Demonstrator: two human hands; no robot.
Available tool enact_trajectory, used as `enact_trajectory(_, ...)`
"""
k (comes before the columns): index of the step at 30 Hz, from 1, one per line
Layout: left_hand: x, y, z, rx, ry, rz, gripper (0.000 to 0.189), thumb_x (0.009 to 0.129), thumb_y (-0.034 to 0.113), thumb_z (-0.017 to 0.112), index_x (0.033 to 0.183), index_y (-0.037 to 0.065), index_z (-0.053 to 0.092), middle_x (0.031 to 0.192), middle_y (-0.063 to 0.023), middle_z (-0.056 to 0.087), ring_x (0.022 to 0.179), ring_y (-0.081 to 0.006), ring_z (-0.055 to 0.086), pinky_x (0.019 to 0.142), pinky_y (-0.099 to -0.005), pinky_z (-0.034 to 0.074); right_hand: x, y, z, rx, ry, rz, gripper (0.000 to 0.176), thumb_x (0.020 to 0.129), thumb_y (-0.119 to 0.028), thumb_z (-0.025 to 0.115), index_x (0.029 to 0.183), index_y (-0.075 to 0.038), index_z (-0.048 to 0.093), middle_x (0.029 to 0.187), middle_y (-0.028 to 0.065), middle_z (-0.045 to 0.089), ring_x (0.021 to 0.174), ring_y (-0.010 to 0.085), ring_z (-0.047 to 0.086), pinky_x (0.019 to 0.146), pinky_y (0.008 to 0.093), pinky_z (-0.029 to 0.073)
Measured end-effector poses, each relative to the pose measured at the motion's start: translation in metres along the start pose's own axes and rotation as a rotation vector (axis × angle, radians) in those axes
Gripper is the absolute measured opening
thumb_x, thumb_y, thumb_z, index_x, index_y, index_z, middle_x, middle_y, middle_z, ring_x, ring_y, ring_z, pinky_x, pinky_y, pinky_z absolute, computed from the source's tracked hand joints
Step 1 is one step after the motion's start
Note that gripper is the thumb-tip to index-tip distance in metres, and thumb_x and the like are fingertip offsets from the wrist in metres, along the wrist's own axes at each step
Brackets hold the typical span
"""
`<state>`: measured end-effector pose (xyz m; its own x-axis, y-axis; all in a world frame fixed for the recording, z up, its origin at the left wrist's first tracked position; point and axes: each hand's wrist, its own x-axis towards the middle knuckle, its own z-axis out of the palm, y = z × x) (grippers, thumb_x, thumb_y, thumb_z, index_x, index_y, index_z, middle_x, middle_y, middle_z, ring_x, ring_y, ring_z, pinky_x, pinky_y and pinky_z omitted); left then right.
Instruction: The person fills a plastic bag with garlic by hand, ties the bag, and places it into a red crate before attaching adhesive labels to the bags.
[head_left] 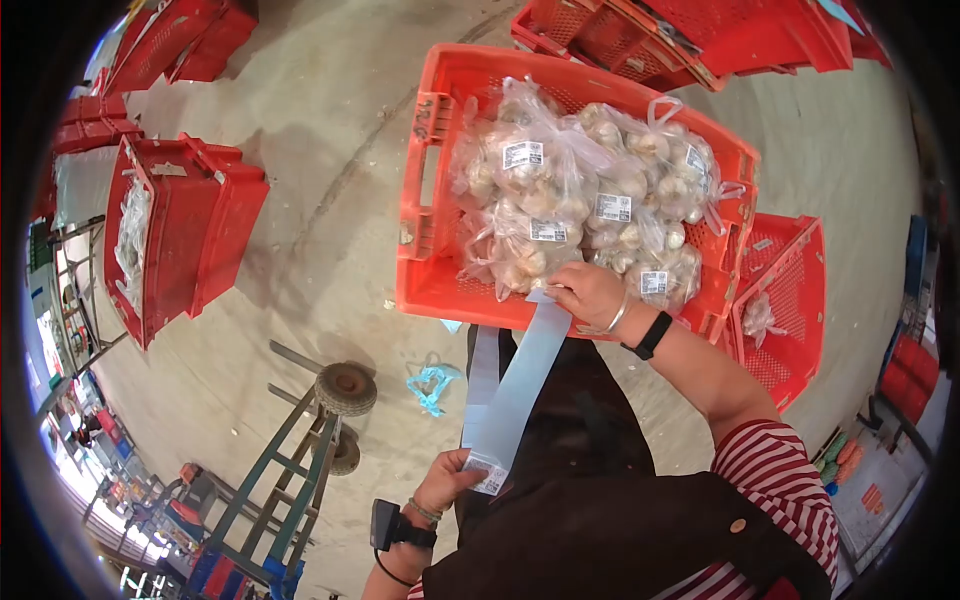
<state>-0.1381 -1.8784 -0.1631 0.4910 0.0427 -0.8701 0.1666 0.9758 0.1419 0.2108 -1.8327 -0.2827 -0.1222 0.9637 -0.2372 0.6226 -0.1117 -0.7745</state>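
A pale blue label backing strip (525,365) runs between my two hands, in front of my dark apron. My left hand (445,482) pinches its lower end, where a white printed label (487,474) shows. My right hand (588,296) is closed on the strip's upper end, at the near rim of a red plastic crate (425,190). Inside the crate lie several knotted clear bags of whitish bulbs, seemingly garlic (525,205). Some bags carry white printed labels, such as one sticker (613,207) near the middle. Another length of strip (482,375) hangs behind the first.
More red crates stand at left (185,235), at the top and at right (790,310); the right one holds a small clear bag (760,318). A green hand truck (290,470) with black wheels stands lower left. Crumpled blue strip (432,387) lies on the concrete floor.
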Motion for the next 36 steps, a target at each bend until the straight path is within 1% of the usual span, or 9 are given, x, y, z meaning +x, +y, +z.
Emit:
enact_trajectory(10, -0.004, -0.013, -0.012, -0.033, -0.09, 0.003, 0.024, 0.08, -0.003, 0.057, 0.104, -0.002, 0.063, 0.094, -0.0061, 0.066, 0.083, -0.0129, 0.062, 0.079, -0.0264, 0.048, 0.107, -0.04, -0.032, -0.382, 0.385, -0.318, 0.027, 0.079, -0.03, 0.062, 0.091, -0.006, 0.063, 0.104, 0.0131, 0.058, 0.098, 0.0325, 0.053, 0.085, 0.0434, 0.041)
enact_trajectory(16, -0.008, -0.012, -0.024, -0.068, -0.054, 0.037, 0.024, 0.08, -0.003, 0.058, 0.104, -0.003, 0.063, 0.095, -0.0079, 0.067, 0.085, -0.0141, 0.063, 0.082, -0.0271, 0.049, 0.163, 0.016, -0.066, -0.584, 0.496, 0.218, 0.052, 0.086, -0.046, 0.051, 0.119, -0.005, 0.053, 0.121, 0.0203, 0.051, 0.113, 0.037, 0.047, 0.094, 0.0452, 0.037)
enact_trajectory(18, -0.005, -0.012, -0.024, -0.074, -0.049, 0.047, 0.024, 0.08, -0.003, 0.058, 0.104, -0.003, 0.063, 0.095, -0.0083, 0.067, 0.086, -0.0144, 0.063, 0.082, -0.0272, 0.049, 0.156, 0.043, -0.063, -0.341, 0.146, 0.439, 0.064, 0.087, -0.052, 0.048, 0.13, -0.006, 0.039, 0.116, 0.0226, 0.055, 0.108, 0.04, 0.052, 0.092, 0.0453, 0.04)
enact_trajectory(26, 0.006, 0.0, -0.017, 0.001, -0.078, 0.031, 0.023, 0.081, -0.002, 0.058, 0.103, -0.002, 0.064, 0.093, -0.0065, 0.067, 0.084, -0.0122, 0.063, 0.08, -0.0263, 0.049, 0.044, 0.008, -0.052, 0.589, 0.608, 0.224, 0.055, 0.095, -0.045, 0.042, 0.118, 0.003, 0.052, 0.097, 0.0023, 0.057, 0.088, 0.0115, 0.051, 0.082, 0.0255, 0.041)
enact_trajectory(29, 0.013, 0.006, -0.016, 0.064, -0.089, 0.079, 0.022, 0.081, -0.002, 0.058, 0.102, -0.002, 0.064, 0.092, -0.0057, 0.067, 0.083, -0.0112, 0.063, 0.079, -0.026, 0.049, -0.014, -0.011, -0.073, 1.072, 0.6, 0.252, 0.047, 0.092, -0.029, 0.048, 0.119, 0.009, 0.05, 0.112, 0.0101, 0.059, 0.096, 0.0147, 0.056, 0.083, 0.0266, 0.045)
enact_trajectory(30, 0.015, 0.008, -0.014, 0.068, -0.089, 0.079, 0.022, 0.081, -0.002, 0.058, 0.102, -0.002, 0.064, 0.092, -0.0057, 0.067, 0.083, -0.0112, 0.063, 0.079, -0.026, 0.049, -0.058, 0.044, -0.069, 0.924, 0.523, 0.355, 0.045, 0.091, -0.028, 0.047, 0.116, 0.009, 0.052, 0.11, 0.0095, 0.059, 0.095, 0.0149, 0.057, 0.082, 0.0263, 0.046)
enact_trajectory(31, 0.016, 0.011, -0.012, 0.07, -0.096, 0.074, 0.022, 0.081, -0.001, 0.058, 0.102, -0.001, 0.064, 0.092, -0.005, 0.067, 0.083, -0.0106, 0.062, 0.079, -0.0255, 0.049, -0.076, 0.041, -0.079, 0.811, 0.527, 0.4, 0.09, 0.08, -0.073, 0.037, 0.124, 0.005, 0.045, 0.114, 0.0119, 0.057, 0.098, 0.0162, 0.057, 0.082, 0.0295, 0.047)
enact_trajectory(34, 0.022, 0.019, -0.005, 0.099, -0.106, 0.057, 0.022, 0.082, 0.0, 0.059, 0.103, -0.001, 0.064, 0.092, -0.0038, 0.067, 0.083, -0.0096, 0.061, 0.078, -0.0245, 0.048, -0.123, 0.051, -0.101, 0.549, 0.609, 0.514, 0.061, 0.094, -0.05, 0.037, 0.115, 0.004, 0.054, 0.105, 0.0122, 0.061, 0.093, 0.0195, 0.058, 0.081, 0.0324, 0.046)
enact_trajectory(36, 0.027, 0.021, -0.002, 0.121, -0.112, 0.043, 0.023, 0.082, 0.001, 0.059, 0.104, -0.001, 0.064, 0.093, -0.0032, 0.066, 0.083, -0.0092, 0.061, 0.078, -0.024, 0.048, -0.126, 0.043, -0.12, -0.411, 0.513, 0.618, 0.041, 0.091, -0.034, 0.05, 0.108, 0.003, 0.057, 0.098, 0.0147, 0.062, 0.09, 0.0243, 0.059, 0.081, 0.0323, 0.044)
